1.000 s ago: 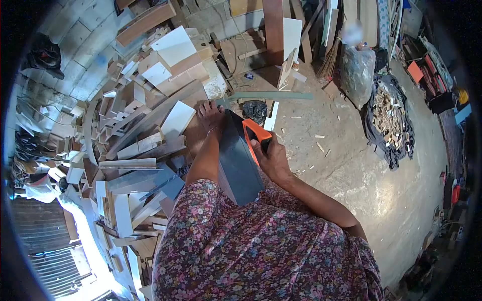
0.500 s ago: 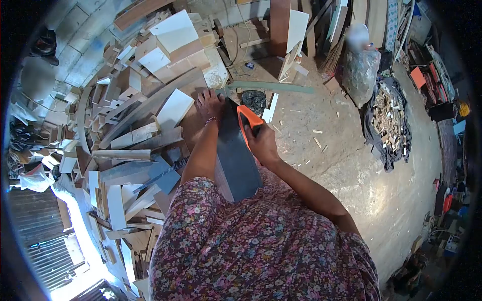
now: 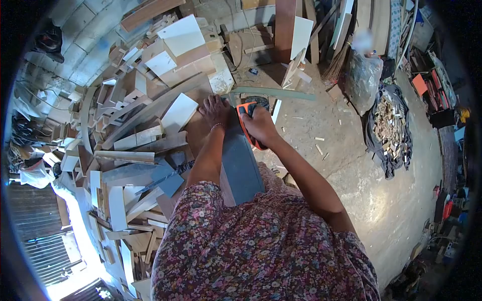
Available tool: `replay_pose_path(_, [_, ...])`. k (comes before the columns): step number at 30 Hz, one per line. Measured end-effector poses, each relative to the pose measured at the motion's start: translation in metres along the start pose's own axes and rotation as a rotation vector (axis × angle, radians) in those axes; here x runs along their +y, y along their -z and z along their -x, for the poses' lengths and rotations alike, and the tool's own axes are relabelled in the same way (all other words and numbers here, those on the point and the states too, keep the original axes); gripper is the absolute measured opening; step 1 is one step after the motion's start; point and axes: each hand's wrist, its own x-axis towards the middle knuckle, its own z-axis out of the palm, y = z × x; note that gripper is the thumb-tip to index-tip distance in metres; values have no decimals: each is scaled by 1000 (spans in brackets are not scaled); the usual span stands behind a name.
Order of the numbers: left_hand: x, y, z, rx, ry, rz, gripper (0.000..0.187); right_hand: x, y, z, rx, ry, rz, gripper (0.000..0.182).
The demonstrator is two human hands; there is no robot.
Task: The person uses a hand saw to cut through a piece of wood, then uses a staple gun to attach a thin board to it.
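Observation:
My left hand (image 3: 215,111) presses flat with spread fingers near the far end of a dark blue-grey board (image 3: 240,163), which stretches back toward my body. My right hand (image 3: 261,125) is wrapped round the orange-and-black handle of what looks like a hand saw (image 3: 246,109), at the board's right edge. Its blade cannot be made out from above. Brown wood (image 3: 198,134) shows under and left of my left hand.
Wood offcuts (image 3: 133,138) are heaped on the left. A greenish strip (image 3: 276,93) lies beyond the board. On the right are a dark cloth with wood scraps (image 3: 389,125), a filled plastic bag (image 3: 362,78) and a broom (image 3: 337,67). Chips dot the concrete floor (image 3: 346,160).
My right hand has moved forward along the board's edge, away from my body, with the orange handle in it. My left hand stays on the board. The view has shifted slightly.

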Motion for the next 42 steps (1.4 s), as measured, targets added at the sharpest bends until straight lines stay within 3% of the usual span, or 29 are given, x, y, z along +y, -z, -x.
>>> replay_pose_path(2, [2, -4, -3, -8, -5, 3, 39, 1, -9, -2, 69, 85, 71, 26])
replay_pose_path(4, [1, -9, 2, 155, -27, -7, 38, -4, -11, 11, 76, 116, 109, 24])
replay_pose_path(7, [0, -13, 1, 101, -7, 13, 37, -15, -3, 42, 166, 172, 22, 28])
replay_pose_path(10, [1, -6, -4, -54, 24, 32, 37, -36, 57, 75, 10, 26, -132, 29])
replay_pose_path(12, [-1, -13, -1, 28, 2, 24, 38, -30, 72, 86, -34, -17, -200, 31])
replay_pose_path(14, [1, -13, -5, 108, -26, -3, 39, -5, 61, 94, 33, -54, -213, 33])
replay_pose_path(16, [0, -6, 1, 3, 9, 17, 38, -8, 58, 106, 35, -52, -217, 32])
replay_pose_path(22, [-1, 0, 3, -36, 39, 134, 36, -23, 59, 119, 101, 58, -203, 30])
replay_pose_path(29, [-3, 1, 1, 18, -6, 101, 34, 21, 1, 49, 64, -11, -106, 29])
replay_pose_path(32, [-4, 1, 2, 2, -47, 98, 34, 9, -2, 45, 91, 2, -118, 30])
replay_pose_path(34, [0, 5, 3, -57, 1, 103, 34, 11, -8, 48, 230, 114, -9, 30])
replay_pose_path(38, [-3, -1, 4, 6, -11, 53, 34, 6, 4, 55, 109, 34, -98, 29])
replay_pose_path(42, [3, 4, 1, -88, 82, 122, 36, 18, -14, 68, 189, 148, -89, 28])
